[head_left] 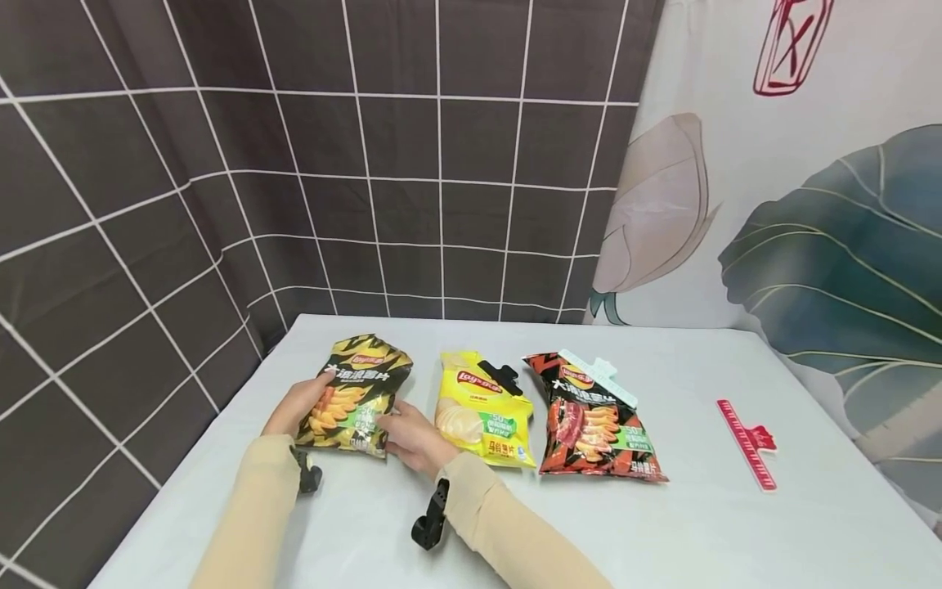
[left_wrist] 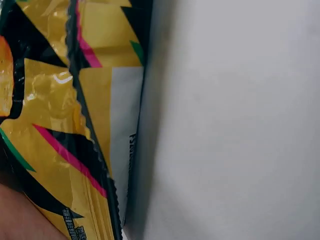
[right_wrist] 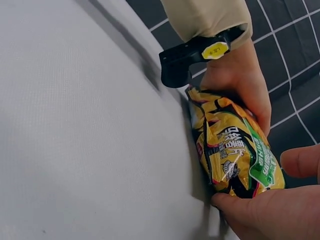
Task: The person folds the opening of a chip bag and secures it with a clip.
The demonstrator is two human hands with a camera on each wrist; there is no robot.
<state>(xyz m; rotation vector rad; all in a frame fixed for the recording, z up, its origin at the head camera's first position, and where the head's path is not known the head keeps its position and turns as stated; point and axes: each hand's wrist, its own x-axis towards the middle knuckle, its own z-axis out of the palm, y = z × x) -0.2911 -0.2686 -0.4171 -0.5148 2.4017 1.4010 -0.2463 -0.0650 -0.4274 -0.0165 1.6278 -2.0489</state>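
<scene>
A black-and-yellow bag of potato chips (head_left: 356, 397) lies face up on the left part of the table, with no clip on it. My left hand (head_left: 297, 406) grips its left side, the thumb over the front. At the lower right edge, my right hand (head_left: 415, 438) holds the bag between thumb and fingers. The right wrist view shows the bag's bottom end (right_wrist: 232, 155) between both hands. Close up in the left wrist view, the bag's serrated edge (left_wrist: 87, 125) appears, with only a sliver of the left hand (left_wrist: 25, 220).
Right of the hands lies a yellow chip bag (head_left: 482, 417) with a black clip (head_left: 500, 376). Beside it is a red-and-black chip bag (head_left: 596, 425) with a white clip (head_left: 599, 376). A red clip (head_left: 746, 442) lies farther right on the white table (head_left: 706, 523).
</scene>
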